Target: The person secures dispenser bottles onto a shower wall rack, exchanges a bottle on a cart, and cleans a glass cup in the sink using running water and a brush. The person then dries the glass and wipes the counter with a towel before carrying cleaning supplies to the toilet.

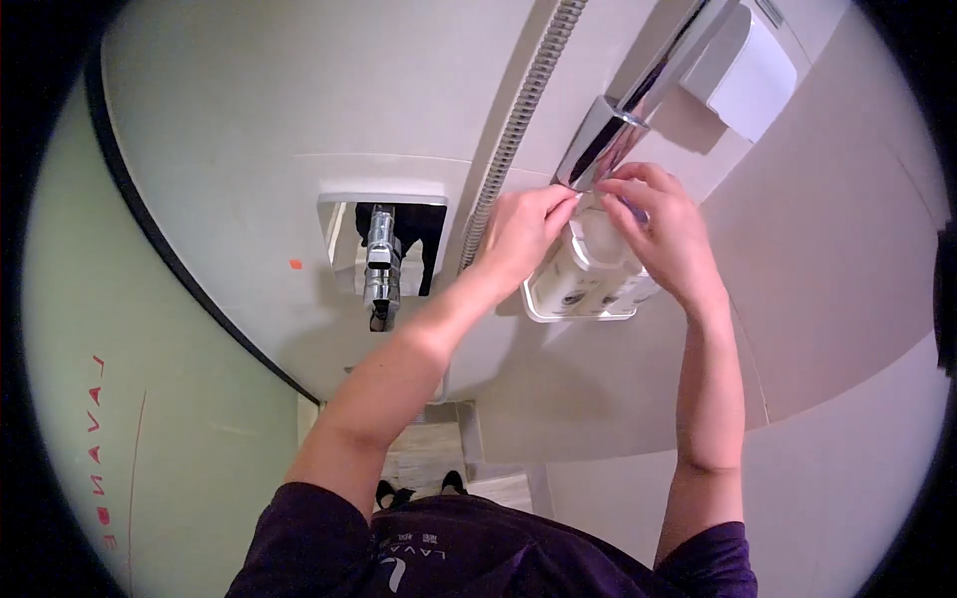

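Hovering by the chrome fitting point(602, 145), left hand point(526, 227) presses its fingertips together; right hand point(666, 224) curls over the white caddy point(581, 317), pinch unclear.

You are in a bathroom, in the shower part. You can see a bendy silver shower hose point(515, 125), a shiny tap point(381, 254) on the wall, and a white basket point(581, 317) with bottles in it.
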Demonstrator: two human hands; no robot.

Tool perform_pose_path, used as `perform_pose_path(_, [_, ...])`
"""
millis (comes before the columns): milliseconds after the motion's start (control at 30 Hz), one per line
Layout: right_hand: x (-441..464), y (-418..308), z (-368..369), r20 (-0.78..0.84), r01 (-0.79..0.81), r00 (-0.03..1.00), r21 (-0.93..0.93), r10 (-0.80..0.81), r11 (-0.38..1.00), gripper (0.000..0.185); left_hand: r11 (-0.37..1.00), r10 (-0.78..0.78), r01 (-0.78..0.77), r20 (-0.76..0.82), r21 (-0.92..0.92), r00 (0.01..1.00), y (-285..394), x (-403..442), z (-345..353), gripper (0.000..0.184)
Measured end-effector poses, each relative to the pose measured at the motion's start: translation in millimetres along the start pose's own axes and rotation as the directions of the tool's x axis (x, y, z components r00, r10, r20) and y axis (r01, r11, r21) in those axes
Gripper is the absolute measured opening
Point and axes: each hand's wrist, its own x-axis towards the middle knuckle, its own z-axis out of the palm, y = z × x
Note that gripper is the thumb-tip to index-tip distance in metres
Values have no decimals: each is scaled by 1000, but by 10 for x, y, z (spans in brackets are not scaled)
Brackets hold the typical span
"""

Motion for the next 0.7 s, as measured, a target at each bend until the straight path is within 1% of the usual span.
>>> perform_pose_path(33, [-13,2,-26,-9,-33,999,81,34,996,19,998,-32,31,-15,-46,999,-4,-34,15,15])
perform_pose_path(67, [-30,5,-97,-68,-96,992,136,106,986,19,994,-62,59,-28,-94,998,-5,-61,40,16])
perform_pose_path(133, [-102,47,-305,-182,-209,949,246,257,946,19,983,-67,47,-110,-180,992,-37,-117,95,16])
perform_pose_path(167, [-171,105,-383,-213,-231,927,327,309,916,18,973,-73,39,-143,-227,987,-43,-147,118,17])
perform_pose_path(200, [-250,158,-459,-242,-245,900,404,362,881,18,971,-41,4,-149,-241,988,-31,-167,99,17])
perform_pose_path(233, [-335,187,-521,-266,-252,871,481,414,840,18,949,-42,-24,-201,-313,979,-48,-182,130,16])
perform_pose_path(267, [-421,162,-585,-246,-274,867,491,433,827,18,941,-38,-36,-212,-337,977,-40,-216,128,14])
perform_pose_path(300, [-524,157,-604,-170,-274,893,527,416,804,18,933,-34,-49,-224,-356,974,-4,-251,110,12])
perform_pose_path(367, [-718,125,-580,-21,-273,934,607,358,747,17,963,34,-75,-156,-260,987,80,-398,58,9])
perform_pose_path(400, [-754,55,-541,-17,-273,932,621,362,735,15,975,65,-90,-124,-205,990,105,-456,37,8])
perform_pose_path(467, [-746,79,-512,-65,-286,924,538,378,793,14,911,-93,69,-39,-408,995,119,-526,24,8])
perform_pose_path(500, [-727,86,-493,-84,-296,919,494,384,818,14,854,-172,155,13,-497,985,123,-551,12,7])
perform_pose_path(533, [-686,124,-506,-34,-312,927,480,373,820,14,810,-187,183,51,-558,981,142,-533,-10,8])
perform_pose_path(633, [-497,80,-479,7,-213,970,494,241,843,16,920,-125,114,-5,-376,992,137,-454,-62,8])
perform_pose_path(700, [-326,-111,-470,75,-61,997,367,36,928,15,952,44,-44,-7,-303,999,244,-398,-93,10])
